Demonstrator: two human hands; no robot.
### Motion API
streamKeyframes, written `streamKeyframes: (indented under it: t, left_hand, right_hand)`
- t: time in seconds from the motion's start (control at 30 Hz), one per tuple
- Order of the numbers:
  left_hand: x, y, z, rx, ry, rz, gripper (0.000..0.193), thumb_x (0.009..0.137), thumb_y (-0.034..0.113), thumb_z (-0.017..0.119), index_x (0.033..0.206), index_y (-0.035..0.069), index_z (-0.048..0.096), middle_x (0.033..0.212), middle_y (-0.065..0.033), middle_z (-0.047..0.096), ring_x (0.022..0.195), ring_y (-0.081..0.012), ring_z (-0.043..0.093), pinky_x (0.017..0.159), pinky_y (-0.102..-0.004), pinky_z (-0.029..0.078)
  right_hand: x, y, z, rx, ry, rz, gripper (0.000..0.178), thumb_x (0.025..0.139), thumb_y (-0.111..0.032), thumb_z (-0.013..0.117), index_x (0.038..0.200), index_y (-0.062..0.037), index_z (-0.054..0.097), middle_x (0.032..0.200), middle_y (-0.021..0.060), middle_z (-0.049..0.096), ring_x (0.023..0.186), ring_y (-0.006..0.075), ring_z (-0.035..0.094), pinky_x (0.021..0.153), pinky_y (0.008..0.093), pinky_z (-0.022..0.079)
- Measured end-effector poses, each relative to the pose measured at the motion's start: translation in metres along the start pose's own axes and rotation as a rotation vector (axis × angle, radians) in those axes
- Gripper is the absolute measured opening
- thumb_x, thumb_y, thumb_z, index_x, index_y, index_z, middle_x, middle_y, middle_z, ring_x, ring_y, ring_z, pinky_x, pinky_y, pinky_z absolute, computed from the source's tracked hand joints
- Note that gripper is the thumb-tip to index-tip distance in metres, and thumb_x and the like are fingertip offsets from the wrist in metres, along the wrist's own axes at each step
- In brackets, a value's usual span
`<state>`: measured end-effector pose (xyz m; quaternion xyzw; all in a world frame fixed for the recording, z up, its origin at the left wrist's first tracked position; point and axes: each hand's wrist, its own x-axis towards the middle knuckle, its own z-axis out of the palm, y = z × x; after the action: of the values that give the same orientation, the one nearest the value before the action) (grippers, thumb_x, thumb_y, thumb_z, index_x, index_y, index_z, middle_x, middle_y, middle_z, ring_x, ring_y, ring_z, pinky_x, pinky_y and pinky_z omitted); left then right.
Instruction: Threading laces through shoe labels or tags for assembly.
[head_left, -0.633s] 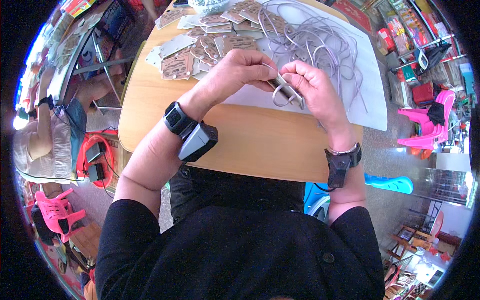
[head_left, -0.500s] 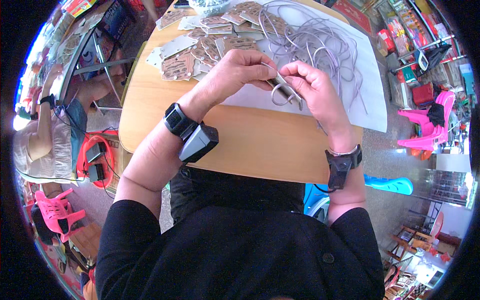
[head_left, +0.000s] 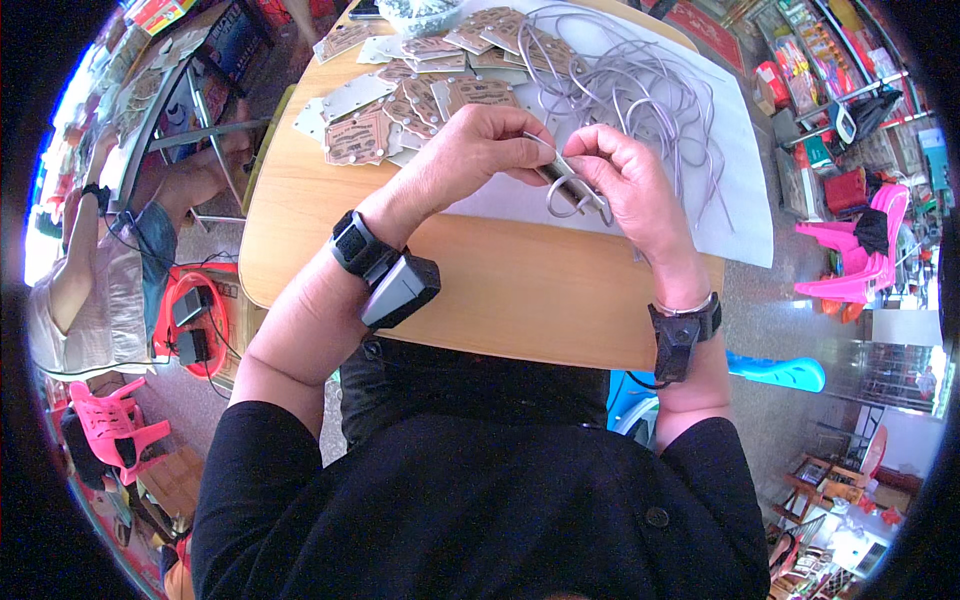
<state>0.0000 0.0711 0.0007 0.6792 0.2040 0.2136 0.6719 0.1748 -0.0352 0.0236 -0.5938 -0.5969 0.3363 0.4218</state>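
My left hand (head_left: 490, 146) pinches a small stiff tag (head_left: 568, 181) between thumb and fingers, tilted so that mostly its narrow side shows. At the tag's right end my right hand (head_left: 628, 182) is closed, thumb against fingers, on a pale grey-lilac cord. A loop of that cord (head_left: 560, 209) curls below the tag; the exact spot where cord and tag meet is hidden by my fingers. Beyond my left hand lies a pile of brown printed tags (head_left: 357, 138) with white studs at their corners. A tangled heap of similar cords (head_left: 650, 90) spreads beyond my right hand.
The wooden table (head_left: 470, 290) carries a white sheet (head_left: 740, 210) under the cords. A clear bowl (head_left: 418, 14) stands at the far edge. Another person (head_left: 95, 300) sits on the left by a second table. Pink chairs (head_left: 868, 245) and a blue stool (head_left: 775, 371) are around.
Both hands stay together with the tag between them and have shifted very slightly. The tag has turned a little, showing more of its dark side and the cord loop.
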Motion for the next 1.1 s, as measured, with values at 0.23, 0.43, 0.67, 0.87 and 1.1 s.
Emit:
streamKeyframes:
  t: [0.23, 0.43, 0.67, 0.87, 1.1]
  left_hand:
    - [0.0007, -0.001, 0.0, 0.013, -0.003, 0.009, 0.019, 0.089, 0.015, 0.059, 0.097, -0.001, 0.064, 0.088, -0.0048, 0.065, 0.081, -0.0127, 0.063, 0.078, -0.0259, 0.052]
    - [0.0001, 0.0007, 0.0012, 0.028, -0.027, 0.034, 0.018, 0.088, 0.014, 0.06, 0.097, -0.001, 0.064, 0.087, -0.0039, 0.065, 0.081, -0.012, 0.063, 0.076, -0.0253, 0.051]
    - [-0.0005, 0.0017, 0.0013, 0.062, 0.003, -0.006, 0.019, 0.088, 0.015, 0.06, 0.097, -0.001, 0.064, 0.087, -0.0044, 0.065, 0.081, -0.012, 0.063, 0.076, -0.0254, 0.052]
    - [0.001, -0.0022, 0.0003, 0.054, 0.007, -0.002, 0.019, 0.088, 0.015, 0.06, 0.097, -0.001, 0.065, 0.088, -0.0052, 0.065, 0.081, -0.0125, 0.063, 0.077, -0.0257, 0.052]
    - [-0.0003, -0.0005, 0.0018, 0.042, -0.004, 0.003, 0.018, 0.088, 0.015, 0.06, 0.096, -0.001, 0.065, 0.087, -0.0048, 0.065, 0.081, -0.0121, 0.063, 0.076, -0.0259, 0.052]
  right_hand:
    - [-0.0036, -0.0014, 0.0026, -0.036, -0.006, 0.015, 0.016, 0.092, -0.013, 0.053, 0.097, 0.0004, 0.058, 0.083, 0.0064, 0.063, 0.075, 0.0106, 0.057, 0.067, 0.027, 0.046]
    - [-0.0019, -0.0044, 0.0037, -0.06, -0.048, 0.027, 0.021, 0.095, -0.019, 0.05, 0.097, 0.0008, 0.057, 0.08, 0.0077, 0.061, 0.075, 0.0121, 0.056, 0.068, 0.0268, 0.045]
    - [-0.0013, -0.0047, -0.0015, 0.155, -0.104, 0.112, 0.016, 0.093, -0.014, 0.052, 0.097, 0.0004, 0.059, 0.082, 0.0001, 0.061, 0.079, 0.0064, 0.055, 0.069, 0.0227, 0.045]
    - [0.0007, 0.0016, -0.0028, 0.251, -0.055, 0.098, 0.011, 0.09, -0.007, 0.056, 0.097, 0.0003, 0.06, 0.083, -0.001, 0.062, 0.077, 0.0051, 0.055, 0.068, 0.0205, 0.046]
    - [0.0, 0.0004, -0.0005, -0.068, -0.008, 0.073, 0.012, 0.091, -0.011, 0.056, 0.092, -0.002, 0.064, 0.075, -0.0024, 0.063, 0.069, 0.005, 0.056, 0.061, 0.0222, 0.046]
